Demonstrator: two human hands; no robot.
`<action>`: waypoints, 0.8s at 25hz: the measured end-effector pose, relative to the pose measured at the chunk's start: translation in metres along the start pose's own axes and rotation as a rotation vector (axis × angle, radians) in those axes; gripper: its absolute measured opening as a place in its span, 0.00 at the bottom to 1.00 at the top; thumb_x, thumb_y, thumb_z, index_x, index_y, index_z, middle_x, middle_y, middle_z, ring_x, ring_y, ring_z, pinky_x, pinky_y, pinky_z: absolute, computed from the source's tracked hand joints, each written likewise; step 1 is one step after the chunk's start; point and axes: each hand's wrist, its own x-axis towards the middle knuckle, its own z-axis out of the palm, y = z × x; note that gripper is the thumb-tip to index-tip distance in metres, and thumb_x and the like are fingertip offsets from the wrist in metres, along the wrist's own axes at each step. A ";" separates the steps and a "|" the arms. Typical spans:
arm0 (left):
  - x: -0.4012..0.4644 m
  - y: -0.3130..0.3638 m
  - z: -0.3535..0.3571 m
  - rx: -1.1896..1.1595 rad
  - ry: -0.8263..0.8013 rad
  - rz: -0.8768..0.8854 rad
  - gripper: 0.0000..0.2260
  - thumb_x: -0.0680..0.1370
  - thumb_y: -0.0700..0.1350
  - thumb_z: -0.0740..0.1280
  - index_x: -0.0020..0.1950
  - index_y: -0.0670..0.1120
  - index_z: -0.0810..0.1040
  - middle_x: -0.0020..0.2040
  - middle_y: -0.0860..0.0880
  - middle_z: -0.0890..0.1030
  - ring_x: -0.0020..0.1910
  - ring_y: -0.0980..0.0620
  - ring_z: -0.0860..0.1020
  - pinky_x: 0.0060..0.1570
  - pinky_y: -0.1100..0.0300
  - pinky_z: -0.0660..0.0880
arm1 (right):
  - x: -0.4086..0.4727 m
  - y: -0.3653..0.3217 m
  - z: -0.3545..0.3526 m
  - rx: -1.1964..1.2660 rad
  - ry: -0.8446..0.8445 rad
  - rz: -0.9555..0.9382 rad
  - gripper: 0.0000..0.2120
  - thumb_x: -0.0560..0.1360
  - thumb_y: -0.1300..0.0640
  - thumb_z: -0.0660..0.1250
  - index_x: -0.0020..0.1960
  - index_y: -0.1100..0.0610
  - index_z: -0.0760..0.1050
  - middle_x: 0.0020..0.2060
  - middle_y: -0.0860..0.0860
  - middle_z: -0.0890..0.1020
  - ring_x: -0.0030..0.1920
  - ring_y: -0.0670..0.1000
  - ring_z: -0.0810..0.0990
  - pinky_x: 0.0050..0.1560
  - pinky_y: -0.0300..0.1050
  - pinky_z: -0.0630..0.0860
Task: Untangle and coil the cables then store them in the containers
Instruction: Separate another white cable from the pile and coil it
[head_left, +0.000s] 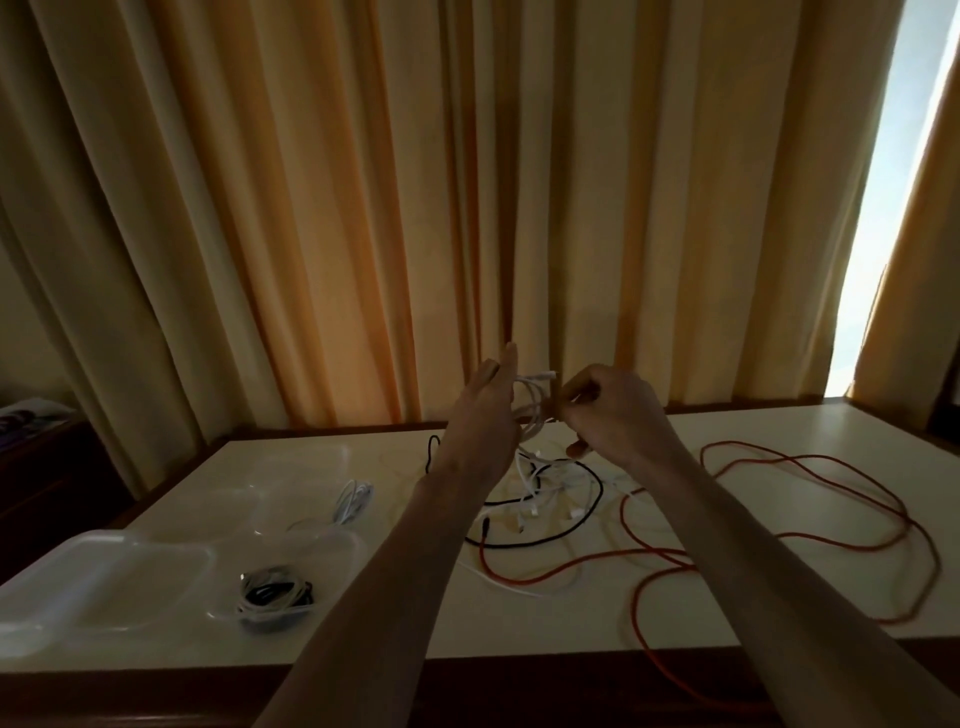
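- Above the far middle of the table (571, 613), both hands are raised with a white cable (531, 410) looped between them.
- Left hand (485, 410): fingers straight and together, pointing up and away; the white loops pass round them, so the hand serves as a former for the coil.
- Right hand (618, 410): fingers curled, thumb and fingertips pinching the white cable at the right side of the loops; a plug end (545, 374) sticks out at the top of the coil.
- Below the hands, a tangle of white cables (545, 493) lies on the table, crossed by a black cable (582, 525) that runs in a wide arc around it. The held cable drops toward this tangle.
- Orange cable (810, 493): spread in large loose loops over the right half of the table; one strand runs over the near edge, another reaches left to just below the tangle.
- Near-left clear container (332, 551): holds a coiled bundle of black and white cables (275, 592).
- Far-left clear container (306, 467): a coiled white cable (353, 499) rests at its right side.
- Two container lids (119, 577) lie beside the containers, toward the left edge; the near one is white and clearer to see.
- Orange curtains (363, 208) hang behind the table, with a bright gap at the right.
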 end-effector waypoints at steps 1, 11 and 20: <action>0.000 0.000 -0.001 -0.001 -0.016 0.007 0.37 0.77 0.28 0.66 0.84 0.42 0.57 0.64 0.42 0.73 0.56 0.46 0.74 0.54 0.60 0.73 | 0.000 0.002 0.001 0.026 0.008 0.017 0.12 0.75 0.54 0.78 0.52 0.56 0.78 0.46 0.53 0.83 0.31 0.52 0.86 0.29 0.40 0.80; -0.009 0.006 0.004 -0.068 -0.131 0.033 0.39 0.75 0.26 0.64 0.84 0.45 0.57 0.68 0.43 0.74 0.65 0.45 0.73 0.59 0.59 0.72 | 0.002 0.019 0.018 -0.178 0.031 -0.028 0.19 0.74 0.44 0.76 0.61 0.49 0.76 0.47 0.47 0.83 0.45 0.48 0.82 0.45 0.48 0.80; -0.014 0.007 0.004 -0.252 -0.161 -0.108 0.32 0.75 0.27 0.63 0.74 0.51 0.64 0.46 0.49 0.77 0.43 0.53 0.78 0.36 0.64 0.71 | 0.000 0.029 0.025 0.353 -0.242 0.291 0.07 0.80 0.51 0.72 0.53 0.52 0.86 0.40 0.55 0.86 0.36 0.50 0.79 0.35 0.44 0.71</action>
